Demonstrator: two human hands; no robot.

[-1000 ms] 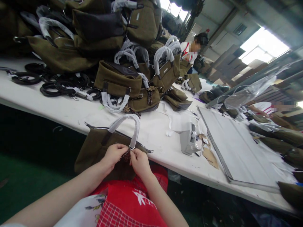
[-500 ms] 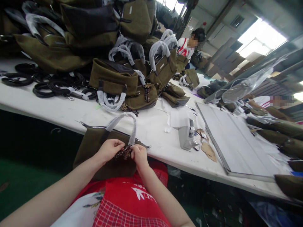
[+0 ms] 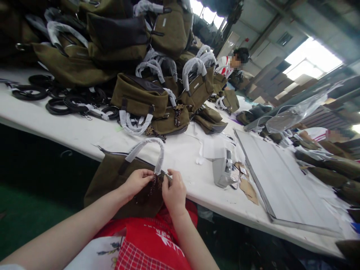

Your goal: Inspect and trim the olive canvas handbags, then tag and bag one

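Note:
An olive handbag (image 3: 112, 183) with a zipped top leans against the table's front edge in front of my body. Its handle (image 3: 161, 153) stands up, wrapped in white film. At the handle's right base hangs a dark leopard-print ribbon (image 3: 153, 186). My left hand (image 3: 140, 182) pinches the ribbon's upper end close to that base. My right hand (image 3: 174, 190) is beside it at the bag's right end, thumb and fingers curled together near the zip's end. What lies between those fingers is hidden.
Olive bags (image 3: 140, 93) with wrapped handles are piled along the back of the white table (image 3: 84, 131). Coiled black straps (image 3: 75, 103) lie at left. A grey tape dispenser (image 3: 222, 172) and a large pale board (image 3: 287, 180) are at right. Two co-workers are farther back.
My right hand has moved slightly right and away from the ribbon, turning so its back shows more. My left hand has shifted a little right, towards the handle's base. The view has tilted slightly.

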